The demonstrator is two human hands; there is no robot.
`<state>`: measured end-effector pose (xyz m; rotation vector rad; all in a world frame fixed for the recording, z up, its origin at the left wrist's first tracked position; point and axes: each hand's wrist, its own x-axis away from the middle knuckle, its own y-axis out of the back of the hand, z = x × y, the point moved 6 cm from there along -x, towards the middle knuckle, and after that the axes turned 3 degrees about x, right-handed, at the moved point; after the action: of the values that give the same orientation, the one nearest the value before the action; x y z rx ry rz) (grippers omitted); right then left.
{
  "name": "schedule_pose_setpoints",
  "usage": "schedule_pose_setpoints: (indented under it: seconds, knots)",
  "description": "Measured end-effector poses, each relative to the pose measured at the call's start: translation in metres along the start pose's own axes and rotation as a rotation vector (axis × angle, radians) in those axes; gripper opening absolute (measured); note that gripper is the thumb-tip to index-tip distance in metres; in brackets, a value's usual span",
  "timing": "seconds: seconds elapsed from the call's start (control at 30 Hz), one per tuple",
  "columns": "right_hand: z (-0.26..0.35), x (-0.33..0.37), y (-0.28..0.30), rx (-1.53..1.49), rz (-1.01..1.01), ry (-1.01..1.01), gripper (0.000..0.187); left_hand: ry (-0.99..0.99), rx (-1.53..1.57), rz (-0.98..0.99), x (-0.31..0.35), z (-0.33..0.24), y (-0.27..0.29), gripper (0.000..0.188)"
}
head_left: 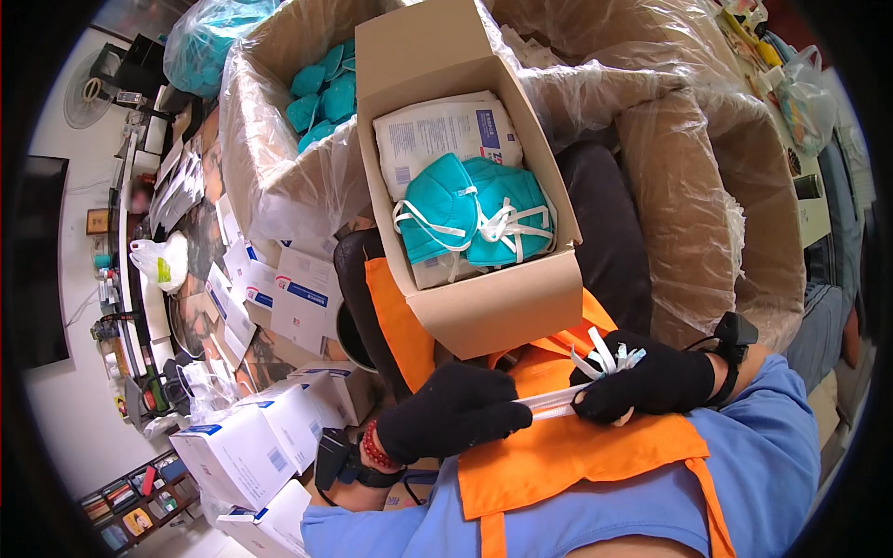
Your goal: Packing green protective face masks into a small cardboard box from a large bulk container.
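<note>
My left hand (pixel 454 409), in a black glove, is closed on one end of a white elastic strap (pixel 553 402). The strap runs taut across to my right hand (pixel 642 379), also black-gloved, whose fingers are wrapped round its other end. A tuft of loose white strap ends (pixel 606 355) sticks up from the right fist; what else lies inside that fist is hidden. Just beyond both hands, an open cardboard box (pixel 502 307) rests on my lap. Two teal face masks (pixel 437 209) with white straps lie in it, on top of white printed packets (pixel 446 135).
A plastic-lined carton (pixel 279 191) holding teal masks stands at the far left, with more lined cartons (pixel 679 195) at the right. White printed boxes (pixel 242 456) are stacked by my left arm. Flat white printed sheets (pixel 302 296) lie beyond them. An orange apron (pixel 577 465) covers my front.
</note>
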<state>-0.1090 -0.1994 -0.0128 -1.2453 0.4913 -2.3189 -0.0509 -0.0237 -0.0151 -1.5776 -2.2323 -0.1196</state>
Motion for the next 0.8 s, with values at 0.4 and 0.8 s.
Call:
schedule_pose_setpoints:
  seconds: [0.4, 0.8]
  knots:
    - [0.033, -0.031, 0.01, 0.927, -0.255, 0.831, 0.021, 0.011, 0.431, -0.169, -0.038, 0.03, -0.019, 0.029]
    - [0.024, -0.012, -0.01, 0.165, 0.303, 0.457, 0.019, -0.058, 0.374, 0.03, -0.031, 0.016, -0.023, 0.017]
